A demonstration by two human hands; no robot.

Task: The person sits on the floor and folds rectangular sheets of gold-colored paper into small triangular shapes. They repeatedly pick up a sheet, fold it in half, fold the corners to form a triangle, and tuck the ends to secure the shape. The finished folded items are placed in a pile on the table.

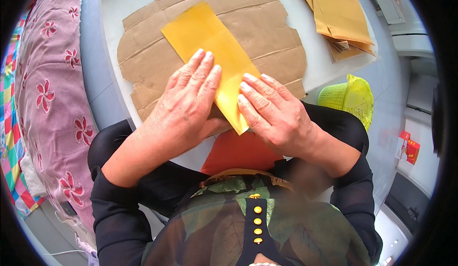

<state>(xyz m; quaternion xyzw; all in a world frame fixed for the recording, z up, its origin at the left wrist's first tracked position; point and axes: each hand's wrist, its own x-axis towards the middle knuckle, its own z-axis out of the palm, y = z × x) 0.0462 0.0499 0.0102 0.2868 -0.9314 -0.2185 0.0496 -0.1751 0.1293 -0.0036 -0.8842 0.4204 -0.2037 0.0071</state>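
A long folded strip of yellow paper (218, 47) lies slantwise on a flat, ragged-edged piece of brown cardboard (150, 55). My left hand (182, 101) lies over the strip's left edge, fingers together and extended, with the thumb reaching below the strip. On the opposite edge, near the pointed close end, the fingers of my right hand (272, 108) rest on the paper; its thumb is hidden. Both hands hold the strip between them. The near end of the paper reaches past the cardboard, above a red-orange surface (236, 153) between my knees.
Under the cardboard is a white tabletop (111, 1). A stack of yellow-brown paper (340, 12) sits at its far right corner. A yellow-green plastic basket (332, 96) with a bag liner stands beside my right knee. A pink flowered cover (53, 87) drapes furniture at left.
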